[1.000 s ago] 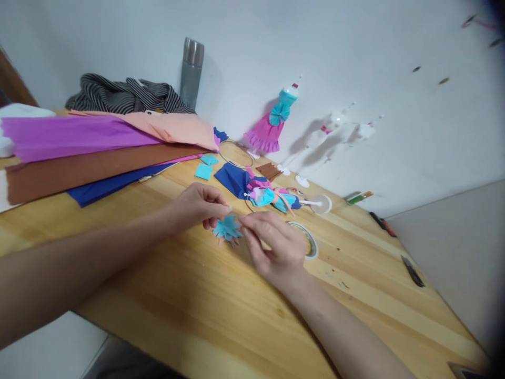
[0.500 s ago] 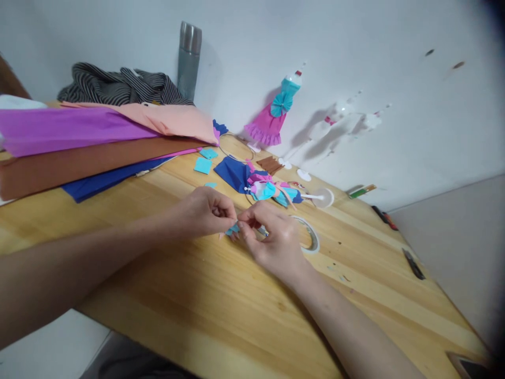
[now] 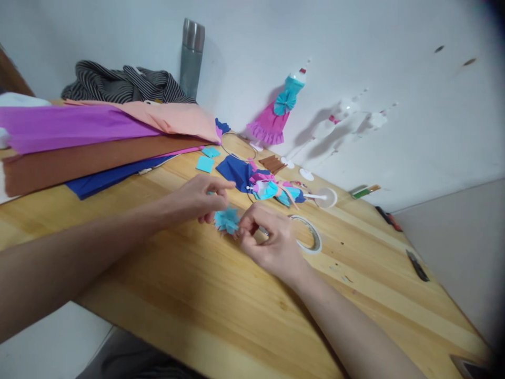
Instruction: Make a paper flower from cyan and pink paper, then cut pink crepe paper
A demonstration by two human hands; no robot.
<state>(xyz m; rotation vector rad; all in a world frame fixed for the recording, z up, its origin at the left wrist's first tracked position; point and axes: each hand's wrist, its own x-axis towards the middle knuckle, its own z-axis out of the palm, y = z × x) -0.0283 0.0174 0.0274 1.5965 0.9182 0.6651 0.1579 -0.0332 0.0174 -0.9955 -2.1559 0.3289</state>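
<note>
A small turquoise paper rosette (image 3: 228,220) with pinkish tips sits just above the wooden table (image 3: 165,295), between my two hands. My right hand (image 3: 272,242) is curled, its fingertips pinching the rosette's right side. My left hand (image 3: 199,197) hovers at the rosette's upper left, thumb and fingers bent close to it; whether they grip it I cannot tell. A clear tape roll (image 3: 310,239) lies right behind my right hand.
Crepe paper sheets, purple (image 3: 71,129), peach, brown and blue, are stacked at the left. Paper scraps and a small doll (image 3: 272,189) lie behind my hands. A dressed mannequin (image 3: 276,116), white stands (image 3: 335,129), a steel flask (image 3: 191,55) and striped cloth are by the wall.
The rosette, nearly hidden between pinched fingers half a second ago, now shows fanned out again. My left fingers have loosened and lifted slightly; my right hand stays curled on it.
</note>
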